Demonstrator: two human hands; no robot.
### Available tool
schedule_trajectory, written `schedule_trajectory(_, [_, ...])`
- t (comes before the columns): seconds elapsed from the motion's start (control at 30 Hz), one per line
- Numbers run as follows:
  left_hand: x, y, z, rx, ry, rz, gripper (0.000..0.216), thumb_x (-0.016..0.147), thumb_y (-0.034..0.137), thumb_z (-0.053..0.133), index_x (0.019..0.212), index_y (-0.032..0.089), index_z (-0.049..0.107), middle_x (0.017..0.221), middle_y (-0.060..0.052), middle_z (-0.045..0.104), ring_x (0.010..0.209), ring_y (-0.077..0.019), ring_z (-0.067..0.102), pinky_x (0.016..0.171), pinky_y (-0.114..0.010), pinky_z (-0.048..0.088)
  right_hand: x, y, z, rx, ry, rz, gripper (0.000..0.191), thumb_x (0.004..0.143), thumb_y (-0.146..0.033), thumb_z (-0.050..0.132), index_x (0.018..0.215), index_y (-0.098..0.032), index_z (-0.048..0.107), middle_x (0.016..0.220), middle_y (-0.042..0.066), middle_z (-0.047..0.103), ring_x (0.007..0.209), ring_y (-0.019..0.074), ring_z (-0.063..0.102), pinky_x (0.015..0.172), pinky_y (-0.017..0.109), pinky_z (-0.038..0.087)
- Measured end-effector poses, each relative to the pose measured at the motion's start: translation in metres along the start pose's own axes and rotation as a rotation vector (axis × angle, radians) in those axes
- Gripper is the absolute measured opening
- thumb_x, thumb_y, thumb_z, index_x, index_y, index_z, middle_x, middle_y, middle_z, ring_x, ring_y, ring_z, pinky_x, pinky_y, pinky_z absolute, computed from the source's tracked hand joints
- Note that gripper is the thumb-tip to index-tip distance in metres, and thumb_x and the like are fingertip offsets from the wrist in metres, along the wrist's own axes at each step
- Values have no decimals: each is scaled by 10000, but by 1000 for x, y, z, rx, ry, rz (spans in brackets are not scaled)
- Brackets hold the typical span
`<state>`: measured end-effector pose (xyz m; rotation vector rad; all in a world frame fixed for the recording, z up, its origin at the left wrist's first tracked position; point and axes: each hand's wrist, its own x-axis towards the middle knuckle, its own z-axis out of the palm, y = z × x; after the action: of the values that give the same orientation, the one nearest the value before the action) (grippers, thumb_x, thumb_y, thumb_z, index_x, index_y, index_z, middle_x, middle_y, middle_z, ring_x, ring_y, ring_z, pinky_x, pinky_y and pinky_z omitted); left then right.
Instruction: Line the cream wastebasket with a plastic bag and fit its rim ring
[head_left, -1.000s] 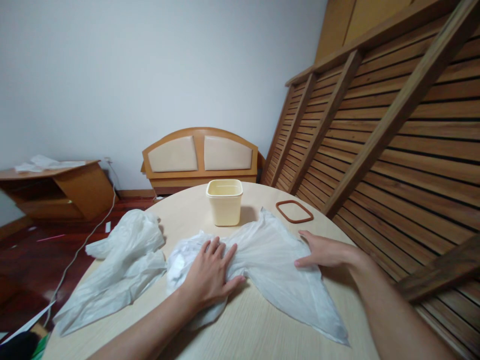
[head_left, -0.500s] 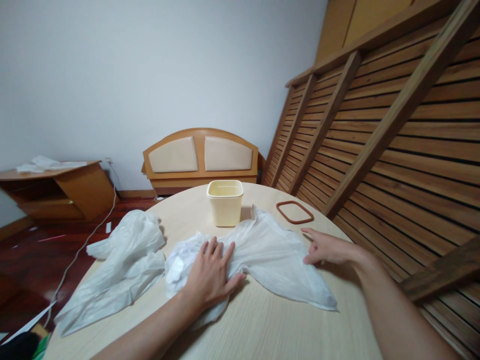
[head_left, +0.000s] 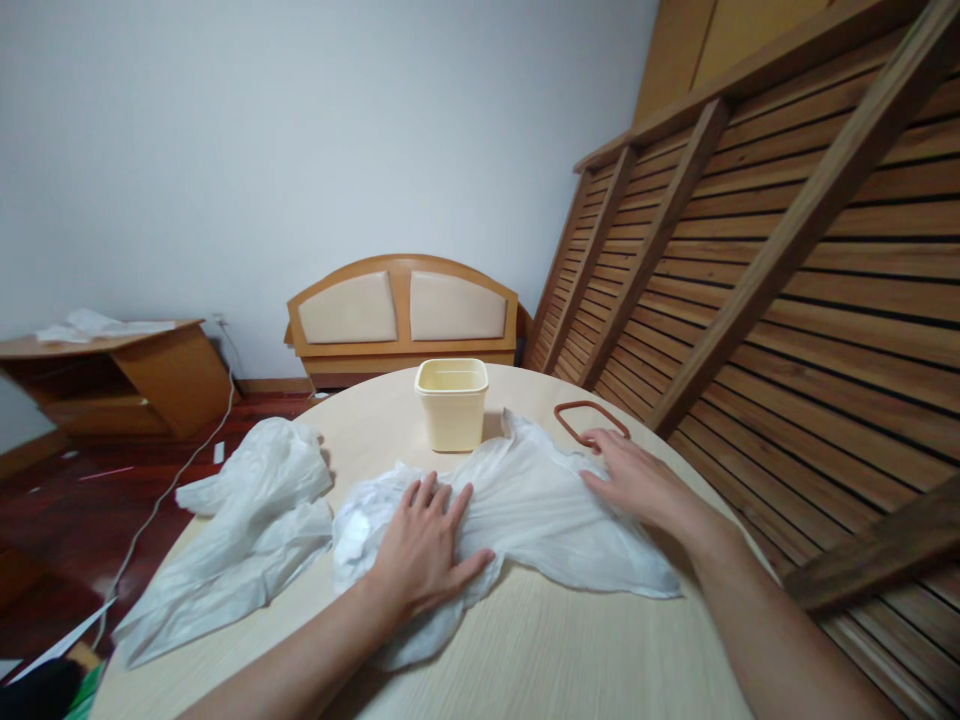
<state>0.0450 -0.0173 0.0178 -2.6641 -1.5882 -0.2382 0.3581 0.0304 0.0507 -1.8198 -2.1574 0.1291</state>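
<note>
My left hand (head_left: 429, 540) lies flat with spread fingers on a thin white plastic bag (head_left: 525, 505), pressing its crumpled left part to the table. Over the bag's right part is my right hand (head_left: 637, 478), fingers stretched out and thumb apart. Its fingertips reach the near edge of a brown rounded-square ring (head_left: 577, 405); whether they touch the ring I cannot tell. Behind the bag stands an upright cream plastic bin (head_left: 454, 415), open at the top. A second crumpled white plastic bag (head_left: 259, 515) rests at the table's left side.
All of these lie on a round pale wooden table (head_left: 570, 650). A slatted wooden frame (head_left: 750, 300) leans close on the right. Beyond the table are a headboard (head_left: 401, 300) and a low desk (head_left: 142, 385); a white cable (head_left: 161, 490) trails across the floor.
My right hand has moved up and left, from beside the bag to over its right part and the ring's near edge. The bag's right corner has shifted slightly. My left hand stays put.
</note>
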Motion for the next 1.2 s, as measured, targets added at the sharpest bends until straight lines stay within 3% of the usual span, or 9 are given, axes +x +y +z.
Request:
schedule_trajectory(0.07, [-1,0,0,4,-9,16,847,866,719,465,1495,154,438,1378,-185,591,1409,-428,370,1152,-584,265,-1,-26,7,95,12,-249,602,849,-443,661,1378,-197,515,1408,151,560,1327,306,497,1111,445,363])
schedule_trajectory(0.17, [-1,-1,1,0,-17,50,871,843,729,494,1491,149,441,1384,-172,590,1413,-422,369,1168,-571,252,-6,-61,26,173,-169,-536,1068,667,-572,800,1541,-174,331,1597,163,350,1496,321,258,1223,480,179])
schedule_trajectory(0.37, [-1,2,-3,-51,-6,177,747,817,674,585,1380,183,551,1322,-126,637,1377,-380,422,1185,-541,250,-10,-85,53,183,-378,-597,1272,607,-618,814,1603,-149,177,1673,174,105,1544,345,21,1235,521,-26])
schedule_trajectory(0.47, [-2,4,-7,-75,0,247,593,833,588,621,1291,212,613,1247,-100,674,1343,-349,460,1190,-523,248,-7,-78,54,193,-409,-559,1199,650,-620,786,1597,-160,213,1655,158,215,1541,346,67,1233,534,-7])
schedule_trajectory(0.57, [-2,3,-10,-111,5,275,534,861,575,590,1257,218,632,1230,-99,677,1319,-336,487,1180,-514,268,-6,-71,50,206,-398,-535,1013,687,-602,768,1537,-206,385,1571,141,401,1486,347,265,1225,534,98])
schedule_trajectory(0.77, [-2,2,-7,-131,8,246,991,742,821,549,1493,188,415,1516,-158,476,1368,-375,438,1162,-546,278,-9,-69,35,142,-304,-511,687,693,-414,773,1334,-220,618,1228,110,613,1214,299,532,1142,468,300])
schedule_trajectory(0.83, [-2,2,-4,-106,4,214,935,801,740,559,1517,169,373,1538,-154,453,1385,-360,418,1168,-522,274,-9,-68,33,98,-291,-505,609,686,-321,746,1277,-208,649,1166,110,634,1192,301,540,1150,478,281])
schedule_trajectory(0.97, [-1,1,0,-76,2,165,733,897,540,544,1500,150,396,1391,-136,592,1334,-327,452,1151,-488,302,-5,-61,32,6,-269,-491,512,643,-117,660,1145,-215,685,1065,87,675,1150,282,561,1173,481,233])
schedule_trajectory(1.2, [4,-2,5,-13,6,146,480,881,304,555,1345,183,533,1270,-126,623,1249,-318,492,1100,-482,362,4,-48,21,-190,-198,-407,314,651,54,518,731,-205,675,818,90,683,971,273,585,917,363,419])
